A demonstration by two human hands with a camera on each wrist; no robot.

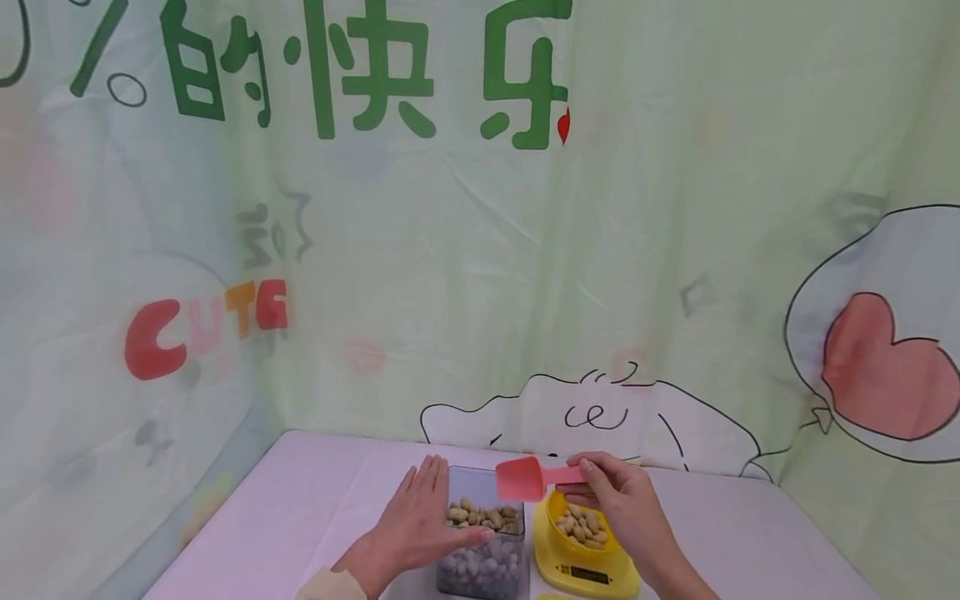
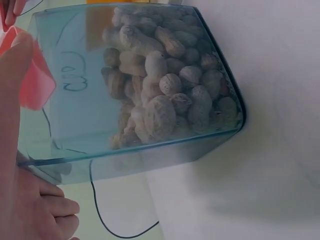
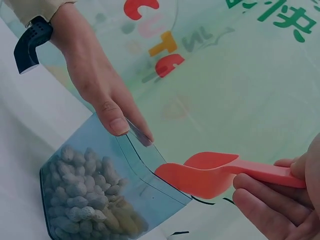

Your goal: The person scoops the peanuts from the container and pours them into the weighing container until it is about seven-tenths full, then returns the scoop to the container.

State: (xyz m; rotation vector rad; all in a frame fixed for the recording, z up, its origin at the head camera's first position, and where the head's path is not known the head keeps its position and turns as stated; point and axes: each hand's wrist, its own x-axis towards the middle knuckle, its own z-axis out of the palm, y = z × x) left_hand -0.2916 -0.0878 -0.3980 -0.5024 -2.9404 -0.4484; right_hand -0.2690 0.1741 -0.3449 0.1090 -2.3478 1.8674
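Observation:
A clear rectangular container (image 1: 471, 485) holds many unshelled peanuts (image 2: 160, 90). My left hand (image 1: 416, 525) rests on its near-left corner, fingers straight along the left side and thumb laid across the near rim. My right hand (image 1: 622, 500) pinches a pink scoop (image 1: 521, 479) by its handle, fingers beneath and thumb on top. The scoop hangs above the container's right side, its head pointing left; no peanuts show in it. Below the right hand, a yellow bowl (image 1: 553, 507) with some peanuts stands on a yellow kitchen scale (image 1: 551, 568). The scale's reading is unreadable.
A pale cloth covers the table (image 1: 300, 500). Behind and to the left hangs a printed curtain (image 1: 420, 275), close to the table's back edge. A dark band (image 3: 33, 45) is on the left wrist.

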